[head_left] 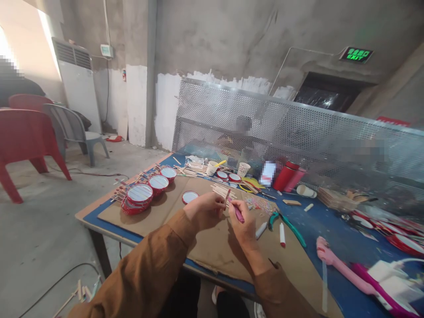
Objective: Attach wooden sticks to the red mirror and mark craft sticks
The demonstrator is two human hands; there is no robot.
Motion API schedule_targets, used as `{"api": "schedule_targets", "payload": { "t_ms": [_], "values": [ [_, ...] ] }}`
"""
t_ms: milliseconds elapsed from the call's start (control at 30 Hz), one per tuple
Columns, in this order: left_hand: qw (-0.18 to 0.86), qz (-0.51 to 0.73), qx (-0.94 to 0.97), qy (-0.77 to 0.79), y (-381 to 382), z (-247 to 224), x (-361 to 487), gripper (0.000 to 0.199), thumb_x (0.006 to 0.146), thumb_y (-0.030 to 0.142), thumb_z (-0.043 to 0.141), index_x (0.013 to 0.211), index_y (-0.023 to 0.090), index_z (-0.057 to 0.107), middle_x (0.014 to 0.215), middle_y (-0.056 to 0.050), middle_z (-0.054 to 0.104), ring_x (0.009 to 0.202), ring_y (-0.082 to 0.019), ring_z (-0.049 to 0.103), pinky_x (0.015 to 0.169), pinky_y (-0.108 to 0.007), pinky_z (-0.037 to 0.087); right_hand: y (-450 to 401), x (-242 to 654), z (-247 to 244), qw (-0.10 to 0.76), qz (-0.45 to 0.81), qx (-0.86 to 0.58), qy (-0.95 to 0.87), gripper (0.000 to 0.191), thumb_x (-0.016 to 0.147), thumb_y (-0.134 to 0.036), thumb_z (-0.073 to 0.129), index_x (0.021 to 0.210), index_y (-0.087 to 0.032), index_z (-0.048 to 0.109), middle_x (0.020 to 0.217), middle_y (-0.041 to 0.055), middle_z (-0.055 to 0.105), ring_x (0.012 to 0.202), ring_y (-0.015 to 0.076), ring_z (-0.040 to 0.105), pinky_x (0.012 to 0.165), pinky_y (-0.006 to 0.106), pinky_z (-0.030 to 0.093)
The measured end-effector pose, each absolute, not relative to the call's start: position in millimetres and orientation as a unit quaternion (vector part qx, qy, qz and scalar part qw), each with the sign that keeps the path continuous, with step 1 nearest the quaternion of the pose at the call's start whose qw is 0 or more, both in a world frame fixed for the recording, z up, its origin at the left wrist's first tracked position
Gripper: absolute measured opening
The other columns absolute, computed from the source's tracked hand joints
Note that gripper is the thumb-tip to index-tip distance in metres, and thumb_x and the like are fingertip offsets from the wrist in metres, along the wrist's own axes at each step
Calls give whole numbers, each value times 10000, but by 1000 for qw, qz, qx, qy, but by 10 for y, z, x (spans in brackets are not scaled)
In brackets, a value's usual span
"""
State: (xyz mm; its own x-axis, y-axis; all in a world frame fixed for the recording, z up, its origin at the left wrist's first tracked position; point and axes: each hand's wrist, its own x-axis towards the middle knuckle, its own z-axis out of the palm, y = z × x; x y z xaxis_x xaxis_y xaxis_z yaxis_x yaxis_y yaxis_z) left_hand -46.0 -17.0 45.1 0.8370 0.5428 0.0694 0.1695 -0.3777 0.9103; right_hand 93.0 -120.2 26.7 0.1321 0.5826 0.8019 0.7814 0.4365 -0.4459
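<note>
My left hand (212, 206) pinches a short, thin wooden stick (227, 197) upright above the brown cardboard (159, 210). Close beside it on the right, my right hand (242, 218) grips a purple-pink tool (237, 213), its tip near the stick. Beyond both hands lies a bundle of pale wooden sticks (221, 190). A round red-rimmed piece with a white face (190, 197) rests just left of my left hand. Further left are stacks of similar red-rimmed pieces (139, 193) with sticks poking out.
Right of my hands are white tubes (282, 234), teal-handled pliers (293, 229) and a pink glue gun (344, 267). Paper cups (243, 169), a red bottle (285, 176) and a phone (267, 172) stand toward the back, before a perforated metal screen (212, 106).
</note>
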Motion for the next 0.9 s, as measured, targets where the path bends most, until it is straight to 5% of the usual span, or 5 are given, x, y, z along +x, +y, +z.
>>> {"api": "schedule_targets", "payload": {
  "t_ms": [900],
  "values": [
    [511, 197, 808, 217, -158, 423, -454, 179, 785, 208, 583, 623, 136, 568, 568, -8, 574, 567, -116, 512, 587, -255, 378, -1181, 935, 249, 532, -82, -519, -664, 124, 930, -305, 537, 939, -209, 615, 845, 34, 697, 775, 166, 664, 705, 268, 513]
  ]
}}
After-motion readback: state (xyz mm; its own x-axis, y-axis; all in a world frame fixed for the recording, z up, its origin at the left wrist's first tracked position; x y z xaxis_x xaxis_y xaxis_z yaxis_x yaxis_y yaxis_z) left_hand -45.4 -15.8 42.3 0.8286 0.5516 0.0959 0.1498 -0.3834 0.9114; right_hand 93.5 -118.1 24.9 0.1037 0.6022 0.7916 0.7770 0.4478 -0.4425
